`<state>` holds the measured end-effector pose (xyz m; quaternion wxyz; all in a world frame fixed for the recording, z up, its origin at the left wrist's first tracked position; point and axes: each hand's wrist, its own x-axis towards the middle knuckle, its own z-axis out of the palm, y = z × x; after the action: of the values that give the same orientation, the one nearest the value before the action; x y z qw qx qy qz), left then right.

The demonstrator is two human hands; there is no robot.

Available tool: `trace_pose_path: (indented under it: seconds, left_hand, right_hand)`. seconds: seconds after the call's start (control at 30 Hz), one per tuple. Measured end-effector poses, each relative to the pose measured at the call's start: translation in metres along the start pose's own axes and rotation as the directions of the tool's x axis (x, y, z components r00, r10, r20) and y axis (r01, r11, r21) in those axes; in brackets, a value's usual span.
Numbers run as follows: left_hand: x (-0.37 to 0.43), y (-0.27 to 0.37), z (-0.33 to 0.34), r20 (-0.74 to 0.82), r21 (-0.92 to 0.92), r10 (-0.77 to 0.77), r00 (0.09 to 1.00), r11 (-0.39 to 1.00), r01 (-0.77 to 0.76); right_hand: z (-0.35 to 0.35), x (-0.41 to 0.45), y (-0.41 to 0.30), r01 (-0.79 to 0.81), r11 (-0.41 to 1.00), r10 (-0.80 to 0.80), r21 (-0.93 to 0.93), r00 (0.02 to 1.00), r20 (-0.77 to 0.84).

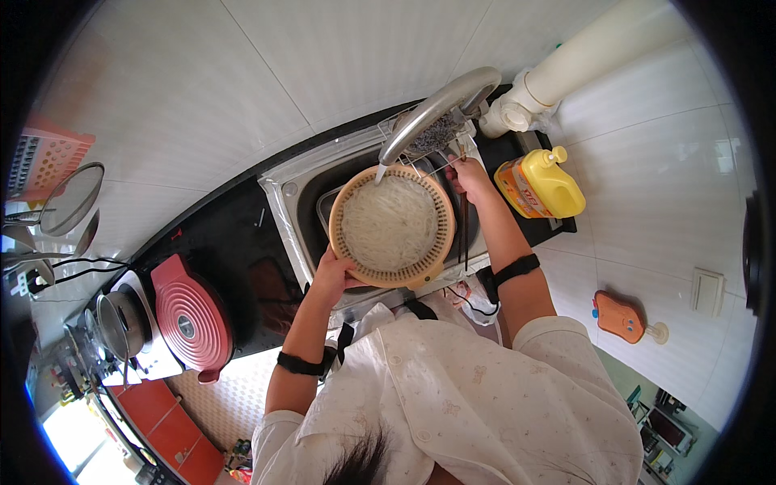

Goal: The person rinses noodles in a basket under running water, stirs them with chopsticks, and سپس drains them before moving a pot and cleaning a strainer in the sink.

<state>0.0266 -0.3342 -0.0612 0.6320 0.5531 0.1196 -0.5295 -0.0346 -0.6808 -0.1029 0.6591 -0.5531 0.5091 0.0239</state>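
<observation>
A peach plastic colander point(439, 262) full of pale, thin noodles point(391, 224) is over the sink point(309, 200). My left hand point(332, 276) grips its near left rim, thumb on top. Water point(380, 174) runs from the metal faucet point(418, 124) onto the noodles near the far rim. Beyond the colander's right side, my right hand point(468, 177) is closed around a pair of dark chopsticks point(465, 233), whose long ends point back towards me. The colander hides much of the basin, so I cannot tell what its base rests on.
A wire rack point(448, 163) with a scouring pad point(433, 133) sits by the faucet. Right of the sink stands a yellow detergent pump bottle point(551, 185). A pink ridged appliance point(188, 321) and a pan point(118, 324) are on the left. A white pipe point(564, 66) rises at the back right.
</observation>
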Motion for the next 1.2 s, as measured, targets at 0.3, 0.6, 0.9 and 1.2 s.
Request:
trace_pose_path:
  seconds: [0.3, 0.6, 0.9, 1.2]
  left_hand:
    - [0.005, 0.005, 0.01, 0.043, 0.019, -0.001, 0.999, 1.0, 0.0]
    - [0.004, 0.01, 0.017, 0.06, 0.072, 0.004, 0.998, 0.997, -0.008]
    - [0.009, 0.008, 0.022, 0.05, 0.096, -0.007, 0.999, 0.995, 0.002]
    - [0.018, 0.008, 0.015, 0.029, 0.068, -0.029, 0.999, 0.997, 0.027]
  right_hand:
    - [0.0, 0.002, 0.001, 0.01, 1.0, -0.01, 0.017, 1.0, -0.009]
    - [0.001, 0.002, 0.002, 0.025, 1.0, -0.025, 0.012, 0.999, -0.025]
    - [0.001, 0.009, 0.007, 0.045, 0.999, -0.044, 0.018, 0.998, -0.034]
    - [0.002, 0.006, 0.003, 0.016, 1.0, -0.016, 0.013, 0.999, -0.03]
